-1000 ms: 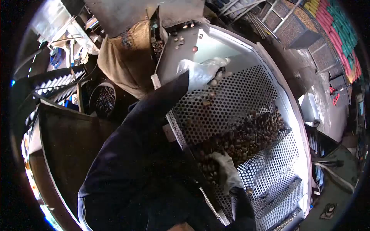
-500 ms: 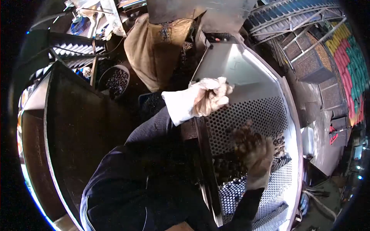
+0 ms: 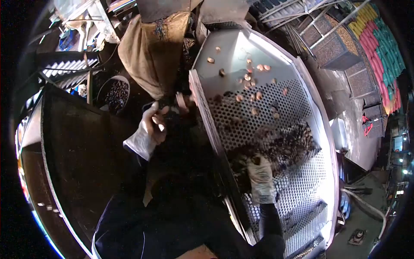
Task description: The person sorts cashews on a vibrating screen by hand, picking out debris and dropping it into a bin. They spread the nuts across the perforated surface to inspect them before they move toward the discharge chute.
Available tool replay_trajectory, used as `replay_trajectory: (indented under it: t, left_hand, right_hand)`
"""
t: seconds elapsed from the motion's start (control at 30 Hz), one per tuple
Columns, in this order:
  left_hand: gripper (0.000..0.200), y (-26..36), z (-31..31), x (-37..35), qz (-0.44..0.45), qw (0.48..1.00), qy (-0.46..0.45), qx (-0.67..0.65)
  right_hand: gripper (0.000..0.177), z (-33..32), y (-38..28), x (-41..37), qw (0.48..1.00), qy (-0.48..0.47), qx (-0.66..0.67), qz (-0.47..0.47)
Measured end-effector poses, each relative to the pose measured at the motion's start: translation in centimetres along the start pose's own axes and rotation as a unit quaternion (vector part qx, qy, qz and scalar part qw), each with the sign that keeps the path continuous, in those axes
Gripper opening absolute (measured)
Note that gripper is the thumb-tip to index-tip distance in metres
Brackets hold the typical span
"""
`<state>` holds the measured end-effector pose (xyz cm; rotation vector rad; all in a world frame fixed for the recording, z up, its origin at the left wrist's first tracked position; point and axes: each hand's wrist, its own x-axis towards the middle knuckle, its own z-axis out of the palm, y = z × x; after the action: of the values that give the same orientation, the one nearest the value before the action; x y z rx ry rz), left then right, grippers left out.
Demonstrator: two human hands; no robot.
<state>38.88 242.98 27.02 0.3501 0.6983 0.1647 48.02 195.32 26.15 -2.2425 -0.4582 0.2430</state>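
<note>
My right hand (image 3: 261, 175), in a pale work glove, reaches into a pile of dark nuts or shells (image 3: 293, 144) on a perforated metal screen (image 3: 297, 175). Its fingers are blurred and partly hidden by the pile. My left hand (image 3: 151, 125), also gloved, is beyond the screen's left edge, beside the burlap sack's lower end. Its fingers look spread, with small pale pieces close to them, blurred against the dark. Several light brown nuts (image 3: 258, 96) lie scattered over the upper holes and the smooth metal chute (image 3: 235, 43).
A bucket of dark nuts (image 3: 116, 95) stands left of the burlap sack (image 3: 148, 56). A tall dark metal panel (image 3: 77, 155) rises at my left. Stacked pink sacks (image 3: 375, 60) and mesh-sided bins (image 3: 334, 52) stand at the far right.
My left hand has swung left and down off the screen, its fingers looser. My right hand has shifted left within the pile. Light nuts now lie scattered on the upper screen and chute.
</note>
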Motion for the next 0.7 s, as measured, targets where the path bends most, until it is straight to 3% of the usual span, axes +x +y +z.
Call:
replay_trajectory:
  t: [0.07, 0.1, 0.2, 0.27, 0.33, 0.43, 0.53, 0.57, 0.63, 0.7]
  left_hand:
    - [0.027, -0.8, -3.2, -0.4, 0.044, 0.995, 0.075, 0.045]
    - [0.023, -1.2, -4.8, -0.7, 0.063, 0.990, 0.102, 0.072]
    - [0.014, -2.3, -8.9, -0.4, 0.049, 0.985, 0.163, 0.035]
    - [0.014, -3.4, -7.1, -3.1, 0.083, 0.979, 0.172, 0.065]
    - [0.015, -3.7, -11.4, -0.9, 0.056, 0.985, 0.150, 0.071]
    - [0.016, -4.1, -11.7, -0.8, 0.039, 0.981, 0.132, 0.137]
    - [0.019, -4.7, -10.5, -1.1, 0.058, 0.967, 0.177, 0.177]
    - [0.021, -5.0, -9.9, -1.1, 0.067, 0.961, 0.198, 0.181]
    - [0.024, -4.6, -7.6, -1.2, -0.006, 0.927, 0.279, 0.249]
    - [0.027, -4.8, -7.4, -1.2, -0.012, 0.911, 0.296, 0.286]
  right_hand:
    - [0.025, 2.3, 7.4, -1.4, 0.985, -0.082, 0.107, 0.107]
    - [0.028, 2.7, 8.5, -2.0, 0.976, -0.122, 0.137, 0.116]
    - [0.045, -0.9, -2.3, -1.1, 0.929, -0.121, 0.265, 0.229]
    - [0.068, -1.4, -2.3, -1.3, 0.808, -0.137, 0.496, 0.288]
    - [0.081, -1.8, -3.1, -0.6, 0.729, -0.109, 0.592, 0.327]
    - [0.085, -5.1, -12.9, 2.1, 0.754, 0.030, 0.535, 0.380]
    - [0.072, -7.7, -15.5, 4.2, 0.798, 0.093, 0.487, 0.342]
    - [0.068, -8.7, -15.7, 4.6, 0.811, 0.114, 0.471, 0.328]
    - [0.060, -10.3, -15.1, 4.7, 0.834, 0.159, 0.436, 0.300]
    - [0.074, -8.9, -8.6, 3.9, 0.932, 0.139, 0.241, 0.233]
